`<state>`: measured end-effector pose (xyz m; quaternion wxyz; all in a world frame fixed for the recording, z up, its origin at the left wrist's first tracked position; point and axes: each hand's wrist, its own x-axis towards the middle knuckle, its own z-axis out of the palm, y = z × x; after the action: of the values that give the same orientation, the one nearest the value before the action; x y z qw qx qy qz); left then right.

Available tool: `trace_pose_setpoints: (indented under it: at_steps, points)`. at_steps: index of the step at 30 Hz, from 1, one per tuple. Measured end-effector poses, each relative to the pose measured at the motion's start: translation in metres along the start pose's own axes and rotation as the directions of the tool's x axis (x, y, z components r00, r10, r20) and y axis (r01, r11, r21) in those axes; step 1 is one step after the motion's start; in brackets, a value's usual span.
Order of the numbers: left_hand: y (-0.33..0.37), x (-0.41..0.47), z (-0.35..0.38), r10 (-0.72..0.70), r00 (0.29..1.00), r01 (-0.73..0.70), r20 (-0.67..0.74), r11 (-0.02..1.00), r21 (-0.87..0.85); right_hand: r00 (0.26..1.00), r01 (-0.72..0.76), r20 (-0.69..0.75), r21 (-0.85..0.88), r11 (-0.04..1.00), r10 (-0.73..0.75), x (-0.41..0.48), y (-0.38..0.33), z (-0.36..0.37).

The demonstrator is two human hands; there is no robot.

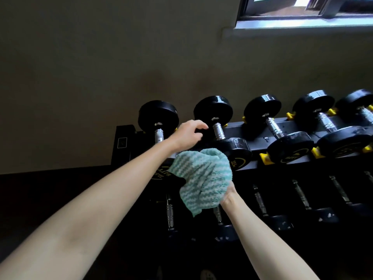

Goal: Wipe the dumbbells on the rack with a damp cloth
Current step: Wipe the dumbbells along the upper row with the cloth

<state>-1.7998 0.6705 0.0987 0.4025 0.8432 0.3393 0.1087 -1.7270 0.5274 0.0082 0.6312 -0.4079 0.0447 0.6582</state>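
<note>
Black dumbbells with chrome handles lie in a row on the top tier of a black rack (252, 128). My left hand (189, 134) reaches between the leftmost dumbbell (158, 115) and the second dumbbell (214, 110). Its fingers are loosely curled next to the second one's handle and hold nothing that I can see. My right hand (229, 196) grips a bunched green-and-white striped cloth (203, 178), which covers most of the hand. The cloth sits over the near end of the leftmost dumbbell, just left of the second dumbbell's near head (236, 150).
More dumbbells (282, 126) continue to the right on yellow cradles (265, 158). A lower tier holds several dumbbells (260, 201) in shadow. A plain wall rises behind the rack, with a window (302, 9) at the upper right. Dark floor lies to the left.
</note>
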Motion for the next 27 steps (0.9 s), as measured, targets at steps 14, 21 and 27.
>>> trace_pose_setpoints:
  at_steps: [14,21,27]
  points:
    - [-0.130,-0.031,-0.035,-0.610,0.648,0.618,-0.457,0.771,-0.154,0.985,0.012,-0.173,-0.047,0.999,-0.020,0.070,0.027,0.005]
    - [-0.157,-0.040,-0.046,-0.702,0.644,0.587,-0.303,0.708,-0.393,0.981,0.033,-0.194,0.090,0.995,-0.015,0.102,0.058,0.019]
    - [-0.164,-0.048,-0.052,-0.696,0.685,0.520,-0.215,0.674,-0.525,0.987,0.012,-0.162,0.097,0.995,0.003,0.102,0.061,0.042]
